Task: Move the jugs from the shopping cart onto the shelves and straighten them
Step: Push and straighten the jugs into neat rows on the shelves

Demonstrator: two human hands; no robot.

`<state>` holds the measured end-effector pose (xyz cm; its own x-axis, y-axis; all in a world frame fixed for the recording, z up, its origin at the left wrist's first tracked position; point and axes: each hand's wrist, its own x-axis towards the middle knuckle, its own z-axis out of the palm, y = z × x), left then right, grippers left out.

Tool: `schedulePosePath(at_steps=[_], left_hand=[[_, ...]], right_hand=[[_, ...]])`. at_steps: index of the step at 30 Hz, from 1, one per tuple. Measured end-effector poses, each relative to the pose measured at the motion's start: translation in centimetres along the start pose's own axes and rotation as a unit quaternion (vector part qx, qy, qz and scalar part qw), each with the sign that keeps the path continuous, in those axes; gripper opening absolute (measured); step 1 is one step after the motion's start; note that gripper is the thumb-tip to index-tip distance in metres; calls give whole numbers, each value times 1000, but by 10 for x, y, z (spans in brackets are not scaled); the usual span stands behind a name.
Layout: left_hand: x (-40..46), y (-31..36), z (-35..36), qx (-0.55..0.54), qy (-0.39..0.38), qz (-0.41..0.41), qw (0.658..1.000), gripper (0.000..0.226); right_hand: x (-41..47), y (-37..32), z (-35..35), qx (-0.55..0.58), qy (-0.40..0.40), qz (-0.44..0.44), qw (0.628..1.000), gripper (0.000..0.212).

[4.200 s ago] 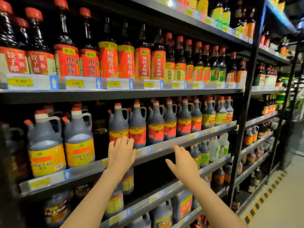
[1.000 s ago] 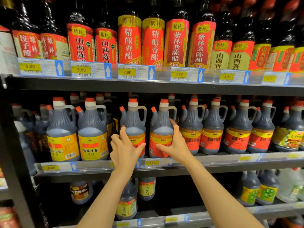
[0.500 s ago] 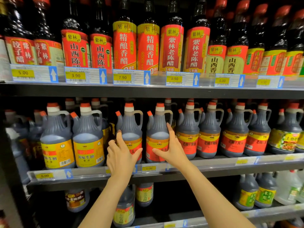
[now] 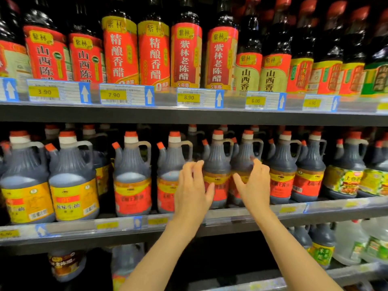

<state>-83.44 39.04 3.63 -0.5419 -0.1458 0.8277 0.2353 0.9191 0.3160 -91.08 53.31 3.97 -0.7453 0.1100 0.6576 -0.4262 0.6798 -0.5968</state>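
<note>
Both hands raised to the middle shelf (image 4: 231, 222), at the front edge. Left hand (image 4: 192, 191) curved round the left side of a red-labelled jug (image 4: 217, 173), fingertips on its shoulder and thumb across the label; contact visible, but firmness of the hold cannot be told through the motion blur. Right hand (image 4: 254, 183) reaching at the neighbouring red-labelled jug (image 4: 243, 164) just to the right, fingers bent toward its body, thumb pointing at the label; whether gripping or only touching cannot be told. Both jugs upright, standing side by side near the shelf's front edge, roughly at mid-length of the visible run, handles to the right and spouts to the left. Further jugs in the same row: two red-labelled jugs (image 4: 132, 177) to the left, two yellow-labelled jugs (image 4: 72, 181) toward the left end, two more red-labelled ones (image 4: 281, 171) to the right, green-and-yellow-labelled jugs (image 4: 346, 175) at the right end. Second rank of jugs behind, in shadow. Upper shelf (image 4: 189, 115) carrying tall red-labelled bottles (image 4: 120, 49), with price tags (image 4: 123, 95) clipped along its front edge. Lower shelf (image 4: 315, 276) holding more jugs, partly hidden by the forearms.
</note>
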Motion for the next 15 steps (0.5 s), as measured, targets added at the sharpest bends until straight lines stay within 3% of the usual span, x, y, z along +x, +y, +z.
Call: schedulePosePath(at_steps=[2,8,12,15], left_hand=[[6,15,18,-8,-58,-72,996,67],[19,19,56,6,-108,-210,972,96],[21,20,70,-10,-120,-249,961,109],[20,24,74,10,-87,-253,964,108]], right_hand=[[8,14,-4,-28,-20,14,999,70],[26,36,-4,51,-148,0,988,93],[36,43,-2,74,-165,2,984,96],[38,46,-1,79,-169,-4,982,97]])
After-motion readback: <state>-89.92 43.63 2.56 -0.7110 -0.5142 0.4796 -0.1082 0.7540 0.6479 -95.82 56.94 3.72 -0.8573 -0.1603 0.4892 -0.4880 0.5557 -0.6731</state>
